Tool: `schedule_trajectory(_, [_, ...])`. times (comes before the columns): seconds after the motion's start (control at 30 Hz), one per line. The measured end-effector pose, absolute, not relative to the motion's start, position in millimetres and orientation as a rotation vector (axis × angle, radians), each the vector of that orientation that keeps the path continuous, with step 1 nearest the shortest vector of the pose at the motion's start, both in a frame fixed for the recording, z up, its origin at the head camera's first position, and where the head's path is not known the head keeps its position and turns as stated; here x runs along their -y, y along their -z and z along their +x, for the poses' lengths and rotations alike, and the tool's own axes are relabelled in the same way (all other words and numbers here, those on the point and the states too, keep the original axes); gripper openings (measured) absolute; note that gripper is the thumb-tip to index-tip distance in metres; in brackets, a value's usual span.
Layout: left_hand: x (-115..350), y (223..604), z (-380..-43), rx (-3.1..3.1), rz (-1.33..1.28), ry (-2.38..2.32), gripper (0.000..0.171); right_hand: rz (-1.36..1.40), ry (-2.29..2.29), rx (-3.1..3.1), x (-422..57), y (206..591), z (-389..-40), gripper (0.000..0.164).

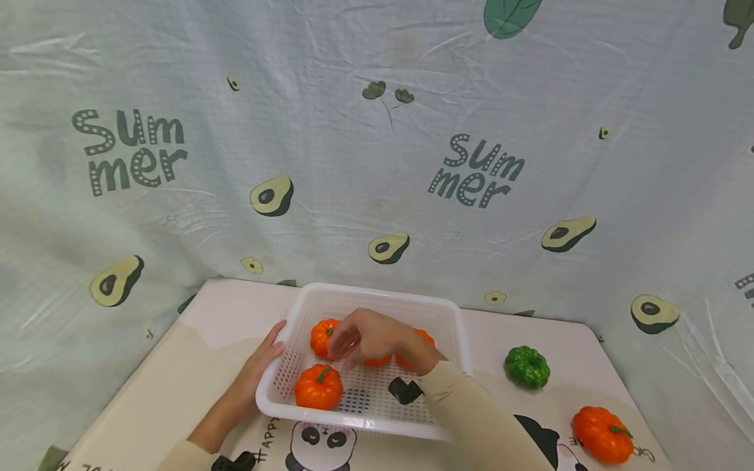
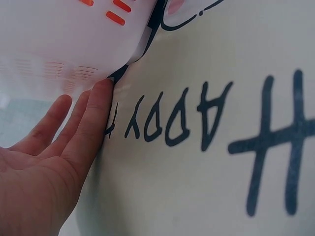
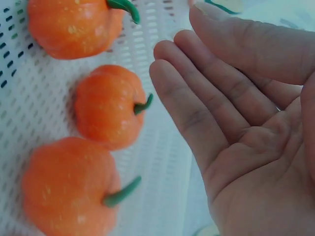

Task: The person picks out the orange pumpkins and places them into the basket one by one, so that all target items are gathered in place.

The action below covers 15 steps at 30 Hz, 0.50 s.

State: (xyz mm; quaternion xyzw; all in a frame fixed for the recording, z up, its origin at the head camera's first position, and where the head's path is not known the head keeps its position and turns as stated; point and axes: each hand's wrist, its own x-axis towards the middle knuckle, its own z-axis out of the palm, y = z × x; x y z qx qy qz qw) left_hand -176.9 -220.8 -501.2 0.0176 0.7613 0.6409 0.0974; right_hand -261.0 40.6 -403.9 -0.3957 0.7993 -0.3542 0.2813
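Note:
A white perforated plastic basket (image 1: 377, 424) holds several small orange pumpkins, among them a front-left pumpkin (image 1: 319, 388) and a back-left pumpkin (image 1: 320, 335). My right hand (image 1: 376, 337) hovers over the basket with nothing in it and partly hides the pumpkins beneath. In the right wrist view, the palm and loosely extended fingers of that hand (image 3: 251, 142) stand apart from a row of pumpkins, one of them the middle pumpkin (image 3: 109, 107). My left hand (image 1: 253, 373) rests against the basket's left outer side; the left wrist view shows its straight fingers (image 2: 91, 123) touching the wall.
Right of the basket, a green pumpkin (image 1: 527, 367) sits on the table. Another orange pumpkin (image 1: 603, 434) lies near the front right. A panda-printed cover (image 1: 224, 320) lies over the tabletop. Behind hangs a curtain (image 1: 330, 144) with avocado prints.

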Motion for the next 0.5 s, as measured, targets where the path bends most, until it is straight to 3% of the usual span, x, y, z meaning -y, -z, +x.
schedule_trajectory(0.5, [220.3,501.8,-179.5,-2.23,0.069,-1.918,0.062,-0.91,1.203,-2.243,-92.7,389.1,-258.8,0.022])
